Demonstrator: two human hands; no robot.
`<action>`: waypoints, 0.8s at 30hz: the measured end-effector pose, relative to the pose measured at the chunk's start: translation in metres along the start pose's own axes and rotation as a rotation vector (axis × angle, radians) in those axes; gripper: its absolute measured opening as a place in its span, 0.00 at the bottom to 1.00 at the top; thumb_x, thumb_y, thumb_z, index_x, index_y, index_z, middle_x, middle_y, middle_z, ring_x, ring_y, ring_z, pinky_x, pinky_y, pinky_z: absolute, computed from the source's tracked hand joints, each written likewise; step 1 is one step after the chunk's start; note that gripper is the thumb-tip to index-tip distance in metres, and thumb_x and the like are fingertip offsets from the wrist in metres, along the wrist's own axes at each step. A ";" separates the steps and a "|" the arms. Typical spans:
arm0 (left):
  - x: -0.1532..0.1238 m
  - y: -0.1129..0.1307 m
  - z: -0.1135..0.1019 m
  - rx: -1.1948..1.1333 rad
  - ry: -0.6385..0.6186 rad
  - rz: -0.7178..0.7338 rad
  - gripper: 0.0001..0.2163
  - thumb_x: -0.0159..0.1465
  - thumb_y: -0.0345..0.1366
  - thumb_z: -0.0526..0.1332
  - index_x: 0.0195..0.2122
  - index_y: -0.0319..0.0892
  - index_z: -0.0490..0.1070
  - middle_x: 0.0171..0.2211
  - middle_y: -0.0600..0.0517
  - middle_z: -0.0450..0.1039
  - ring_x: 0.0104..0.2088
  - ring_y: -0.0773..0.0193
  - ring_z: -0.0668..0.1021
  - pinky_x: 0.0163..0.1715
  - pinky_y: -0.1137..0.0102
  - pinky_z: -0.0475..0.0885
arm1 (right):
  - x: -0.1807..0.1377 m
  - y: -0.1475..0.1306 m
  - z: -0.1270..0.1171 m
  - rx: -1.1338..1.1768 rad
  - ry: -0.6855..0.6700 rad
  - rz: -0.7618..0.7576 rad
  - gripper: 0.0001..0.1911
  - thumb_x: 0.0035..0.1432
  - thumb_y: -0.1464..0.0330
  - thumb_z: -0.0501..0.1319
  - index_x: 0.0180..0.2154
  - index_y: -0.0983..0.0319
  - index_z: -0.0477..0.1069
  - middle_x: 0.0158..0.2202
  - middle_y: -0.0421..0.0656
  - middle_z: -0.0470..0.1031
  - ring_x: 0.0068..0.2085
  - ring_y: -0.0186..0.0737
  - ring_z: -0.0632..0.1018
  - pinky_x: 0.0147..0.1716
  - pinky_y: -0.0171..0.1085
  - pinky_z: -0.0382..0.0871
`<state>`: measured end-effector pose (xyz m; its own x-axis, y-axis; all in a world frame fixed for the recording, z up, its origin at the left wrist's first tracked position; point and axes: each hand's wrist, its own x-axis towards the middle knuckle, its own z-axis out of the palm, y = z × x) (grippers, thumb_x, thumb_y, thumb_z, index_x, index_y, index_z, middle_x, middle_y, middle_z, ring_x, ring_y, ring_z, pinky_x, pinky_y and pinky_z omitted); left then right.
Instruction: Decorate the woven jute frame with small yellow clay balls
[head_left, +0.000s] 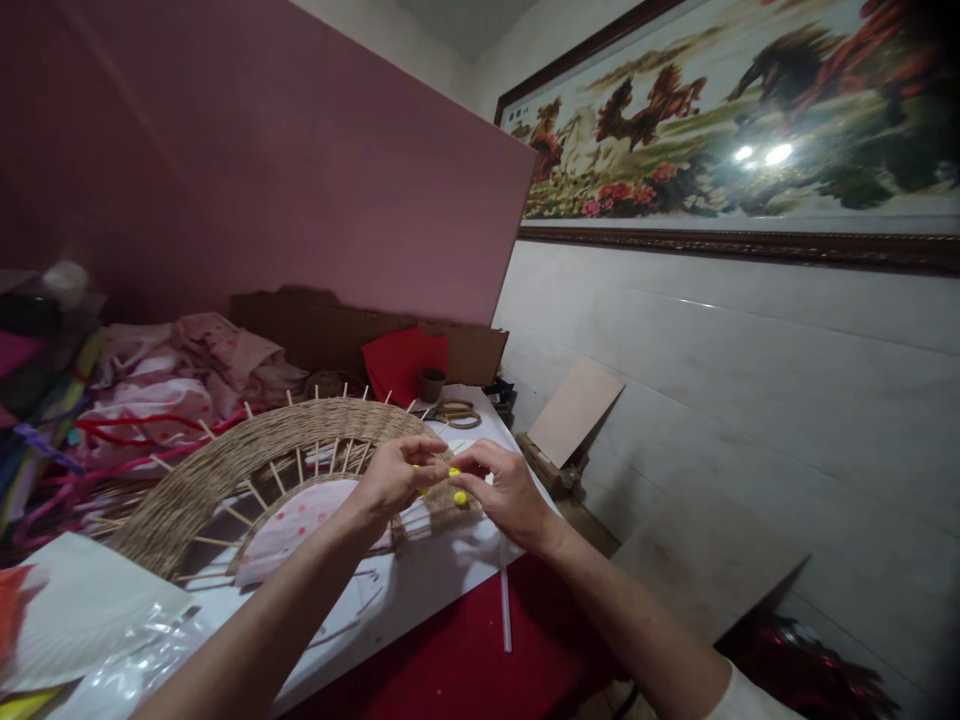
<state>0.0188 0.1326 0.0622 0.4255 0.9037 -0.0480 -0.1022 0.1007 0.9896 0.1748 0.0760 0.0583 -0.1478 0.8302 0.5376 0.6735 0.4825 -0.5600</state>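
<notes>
My left hand (401,475) and my right hand (510,490) meet fingertip to fingertip over the white sheet, both with fingers pinched. Between them is a small bright yellow piece (454,471), soft-looking and partly hidden by the fingers. A round yellow ball (460,497) shows just below, near my right thumb; whether it is held or lying on the woven piece behind cannot be made out. More yellow peeks out under my left fingers. Left of the hands lies a fan-shaped weaving of brown cord (225,460) on thin wooden sticks, with a half-round of pink spotted cloth (300,525) at its centre.
Scissors (454,412) and a small cup (431,384) stand behind the hands. Pink cloth (187,370) is heaped at left, above a white paper plate (82,590) and clear plastic (142,660). A translucent stick (506,610) overhangs the red-covered front edge.
</notes>
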 end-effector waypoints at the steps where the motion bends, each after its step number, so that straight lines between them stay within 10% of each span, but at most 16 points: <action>1: 0.000 -0.001 -0.001 0.016 0.026 0.007 0.16 0.41 0.32 0.69 0.33 0.36 0.73 0.15 0.58 0.66 0.11 0.77 0.56 0.13 0.75 0.45 | 0.000 0.000 0.000 0.014 0.017 0.009 0.03 0.54 0.71 0.62 0.33 0.60 0.74 0.31 0.40 0.72 0.34 0.36 0.72 0.35 0.35 0.64; 8: -0.003 -0.012 -0.004 -0.032 -0.300 -0.100 0.13 0.49 0.43 0.67 0.24 0.37 0.71 0.14 0.59 0.57 0.13 0.78 0.52 0.15 0.74 0.41 | -0.002 0.002 0.003 0.173 0.130 0.008 0.05 0.54 0.68 0.63 0.33 0.60 0.76 0.33 0.42 0.69 0.35 0.36 0.71 0.32 0.33 0.66; 24: -0.004 -0.011 -0.007 -0.209 -0.452 -0.143 0.15 0.52 0.43 0.66 0.22 0.38 0.63 0.15 0.60 0.54 0.13 0.79 0.50 0.14 0.74 0.40 | -0.001 -0.003 0.002 0.292 0.064 0.003 0.11 0.49 0.65 0.67 0.36 0.60 0.73 0.31 0.39 0.68 0.31 0.33 0.69 0.27 0.32 0.64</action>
<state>0.0122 0.1302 0.0502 0.7893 0.6098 -0.0715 -0.1730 0.3327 0.9270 0.1712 0.0738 0.0579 -0.0937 0.8170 0.5689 0.4358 0.5474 -0.7144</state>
